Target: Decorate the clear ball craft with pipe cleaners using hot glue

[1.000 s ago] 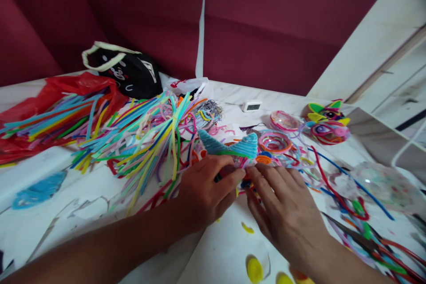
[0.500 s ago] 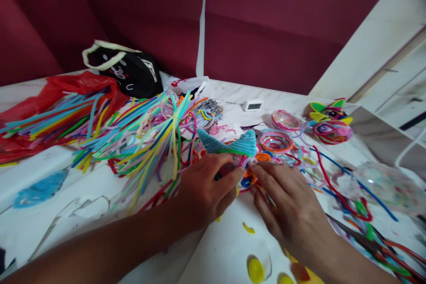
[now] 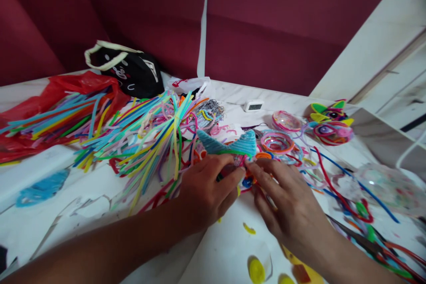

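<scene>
My left hand [image 3: 204, 193] rests on the white table, its fingers curled round the lower part of a pipe-cleaner craft piece [image 3: 229, 146] with two light blue pointed ears. My right hand [image 3: 288, 204] meets it from the right, fingers stretched out and their tips touching the piece's pink and blue underside [image 3: 246, 181]. What lies under the fingers is partly hidden.
A big heap of coloured pipe cleaners [image 3: 140, 137] spreads left of the hands, over a red plastic bag [image 3: 60, 93]. A black tote bag [image 3: 128, 71], small white clock [image 3: 253, 106], coiled rings [image 3: 277, 142], a finished colourful craft [image 3: 329, 124], yellow scraps [image 3: 255, 270] and loose strands [image 3: 349, 195] lie around.
My right hand has slid slightly left and forward, fingertips closing onto the craft piece. The left hand has barely moved.
</scene>
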A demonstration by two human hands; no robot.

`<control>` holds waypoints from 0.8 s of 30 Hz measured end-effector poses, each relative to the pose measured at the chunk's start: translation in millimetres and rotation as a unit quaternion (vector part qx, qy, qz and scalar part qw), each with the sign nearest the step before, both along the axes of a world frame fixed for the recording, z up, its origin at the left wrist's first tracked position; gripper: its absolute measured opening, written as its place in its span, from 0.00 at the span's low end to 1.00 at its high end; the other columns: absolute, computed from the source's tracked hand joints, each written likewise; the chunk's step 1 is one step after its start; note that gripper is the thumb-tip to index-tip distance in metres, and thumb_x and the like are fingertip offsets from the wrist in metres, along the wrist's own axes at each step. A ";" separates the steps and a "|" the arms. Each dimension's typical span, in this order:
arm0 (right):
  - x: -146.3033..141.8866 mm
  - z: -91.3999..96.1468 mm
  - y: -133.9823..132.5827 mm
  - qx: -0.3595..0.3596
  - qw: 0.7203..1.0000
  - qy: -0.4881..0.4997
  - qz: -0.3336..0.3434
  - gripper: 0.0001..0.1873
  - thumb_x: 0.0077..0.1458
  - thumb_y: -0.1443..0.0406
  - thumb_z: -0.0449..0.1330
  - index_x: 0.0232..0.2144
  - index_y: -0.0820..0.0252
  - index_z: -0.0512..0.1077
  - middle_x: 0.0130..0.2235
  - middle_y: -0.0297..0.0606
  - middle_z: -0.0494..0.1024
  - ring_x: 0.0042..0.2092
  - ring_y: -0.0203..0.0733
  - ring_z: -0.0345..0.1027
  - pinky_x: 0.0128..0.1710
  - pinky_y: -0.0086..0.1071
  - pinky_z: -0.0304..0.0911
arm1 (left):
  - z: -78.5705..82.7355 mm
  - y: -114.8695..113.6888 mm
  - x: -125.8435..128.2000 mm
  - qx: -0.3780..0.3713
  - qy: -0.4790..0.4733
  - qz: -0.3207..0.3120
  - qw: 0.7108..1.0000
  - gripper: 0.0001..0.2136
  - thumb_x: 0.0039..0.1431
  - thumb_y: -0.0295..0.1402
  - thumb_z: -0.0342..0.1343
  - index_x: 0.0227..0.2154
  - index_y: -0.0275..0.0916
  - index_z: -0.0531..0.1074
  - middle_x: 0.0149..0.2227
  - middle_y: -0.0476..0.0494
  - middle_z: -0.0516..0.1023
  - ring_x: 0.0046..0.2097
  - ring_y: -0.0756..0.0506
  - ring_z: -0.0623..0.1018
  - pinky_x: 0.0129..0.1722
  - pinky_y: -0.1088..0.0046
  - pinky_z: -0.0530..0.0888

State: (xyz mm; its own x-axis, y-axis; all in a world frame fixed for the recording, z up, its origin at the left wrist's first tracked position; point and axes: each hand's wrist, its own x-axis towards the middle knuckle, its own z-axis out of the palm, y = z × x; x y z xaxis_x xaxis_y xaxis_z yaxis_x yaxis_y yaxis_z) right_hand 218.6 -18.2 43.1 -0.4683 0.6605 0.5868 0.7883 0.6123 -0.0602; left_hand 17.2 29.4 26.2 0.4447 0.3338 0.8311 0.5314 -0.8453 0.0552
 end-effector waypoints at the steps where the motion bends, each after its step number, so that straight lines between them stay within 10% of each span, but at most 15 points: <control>1: 0.5 -0.9 0.2 -0.006 1.000 0.007 0.001 0.20 0.66 0.72 0.53 0.58 0.68 0.67 0.51 0.50 0.72 0.48 0.49 0.67 0.46 0.46 0.68 | -0.2 -0.1 -0.1 -0.001 0.001 0.003 1.000 0.10 0.63 0.26 0.57 0.46 0.38 0.75 0.45 0.38 0.80 0.44 0.46 0.80 0.45 0.69 0.79; 12: 13.5 -5.0 13.5 -0.028 0.999 0.021 0.029 0.24 0.66 0.71 0.53 0.62 0.57 0.66 0.56 0.48 0.70 0.54 0.51 0.67 0.49 0.46 0.69 | -1.7 0.6 0.4 -0.013 -0.005 0.008 1.000 0.10 0.63 0.25 0.58 0.45 0.38 0.76 0.45 0.38 0.80 0.44 0.45 0.80 0.45 0.68 0.79; 24: 20.7 -12.5 22.0 0.042 0.996 -0.053 0.051 0.20 0.66 0.71 0.54 0.59 0.71 0.68 0.56 0.53 0.76 0.52 0.53 0.65 0.48 0.49 0.65 | -1.8 5.7 0.7 0.006 0.009 -0.047 0.999 0.12 0.63 0.23 0.58 0.49 0.35 0.76 0.51 0.36 0.82 0.50 0.43 0.80 0.52 0.64 0.79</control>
